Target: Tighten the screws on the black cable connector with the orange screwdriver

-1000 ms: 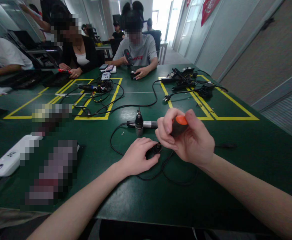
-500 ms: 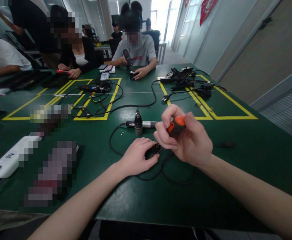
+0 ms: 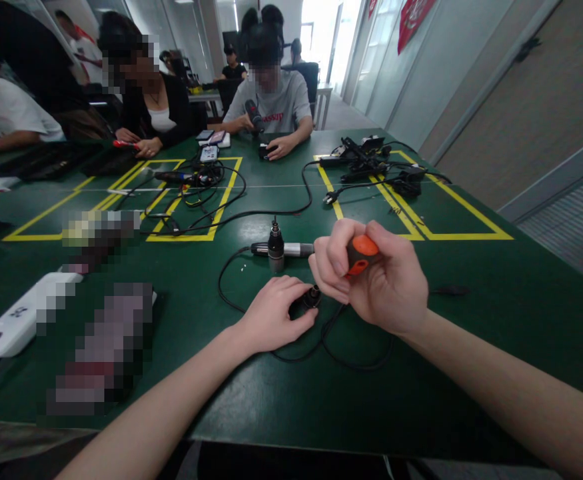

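My right hand (image 3: pixel 378 280) is closed round a screwdriver with an orange and black handle (image 3: pixel 360 253), held upright over a small black round part (image 3: pixel 312 297) on the green table (image 3: pixel 281 400). My left hand (image 3: pixel 274 313) rests on the table with its fingers curled against that black part, holding it down. A black cable (image 3: pixel 331 350) loops away from the part beneath both hands. Just behind lies a silver and black cylindrical tool (image 3: pixel 281 249) with a black piece standing on it.
Yellow tape rectangles (image 3: pixel 196 235) mark the table. Cables and chargers (image 3: pixel 371 163) lie at the back right, more wires (image 3: pixel 196 179) at the back middle. A white device (image 3: pixel 18 320) lies at the left. Other people (image 3: pixel 271 100) sit at the far side.
My right hand has turned the screwdriver handle between its fingers, so the orange end now faces more to the right. My left hand has stayed on the black part.
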`<action>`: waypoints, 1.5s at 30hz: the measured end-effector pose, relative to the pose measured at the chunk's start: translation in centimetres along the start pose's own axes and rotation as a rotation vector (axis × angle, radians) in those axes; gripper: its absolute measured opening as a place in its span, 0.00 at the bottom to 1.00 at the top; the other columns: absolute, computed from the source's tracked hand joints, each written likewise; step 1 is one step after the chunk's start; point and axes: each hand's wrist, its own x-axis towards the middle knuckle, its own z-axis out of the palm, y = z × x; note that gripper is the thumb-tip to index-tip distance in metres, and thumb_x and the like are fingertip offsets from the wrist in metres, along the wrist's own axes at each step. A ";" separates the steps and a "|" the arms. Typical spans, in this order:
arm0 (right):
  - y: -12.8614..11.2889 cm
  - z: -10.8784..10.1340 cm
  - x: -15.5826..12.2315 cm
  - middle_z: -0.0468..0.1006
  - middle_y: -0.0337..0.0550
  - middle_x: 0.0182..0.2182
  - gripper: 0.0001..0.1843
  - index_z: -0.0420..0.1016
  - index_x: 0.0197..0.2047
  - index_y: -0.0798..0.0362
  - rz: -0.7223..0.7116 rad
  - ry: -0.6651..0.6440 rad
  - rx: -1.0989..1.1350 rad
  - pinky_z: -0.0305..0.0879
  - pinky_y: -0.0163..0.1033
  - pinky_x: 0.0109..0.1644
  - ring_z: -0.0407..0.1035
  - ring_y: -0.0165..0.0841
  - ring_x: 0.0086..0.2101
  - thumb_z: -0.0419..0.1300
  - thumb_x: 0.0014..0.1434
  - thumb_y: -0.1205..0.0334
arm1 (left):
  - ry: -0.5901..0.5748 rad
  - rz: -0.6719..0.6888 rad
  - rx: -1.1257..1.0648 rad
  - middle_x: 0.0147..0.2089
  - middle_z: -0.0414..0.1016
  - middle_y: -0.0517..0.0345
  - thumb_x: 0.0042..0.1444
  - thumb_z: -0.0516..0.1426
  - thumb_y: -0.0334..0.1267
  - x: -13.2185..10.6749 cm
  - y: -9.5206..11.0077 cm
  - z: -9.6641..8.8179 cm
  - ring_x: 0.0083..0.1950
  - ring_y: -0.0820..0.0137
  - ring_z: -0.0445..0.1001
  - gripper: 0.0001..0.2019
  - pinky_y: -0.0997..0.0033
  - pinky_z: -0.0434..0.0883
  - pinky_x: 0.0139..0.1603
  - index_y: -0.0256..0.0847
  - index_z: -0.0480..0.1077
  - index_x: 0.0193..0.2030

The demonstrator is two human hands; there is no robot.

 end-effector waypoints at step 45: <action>-1.1 0.5 0.1 0.50 0.29 0.13 0.26 0.61 0.19 0.51 0.135 -0.077 0.108 0.43 0.35 0.21 0.42 0.24 0.15 0.52 0.71 0.59 | -0.013 -0.013 -0.017 0.49 0.84 0.52 0.63 0.61 0.38 -0.1 0.0 0.1 0.54 0.59 0.80 0.11 0.55 0.75 0.60 0.43 0.78 0.51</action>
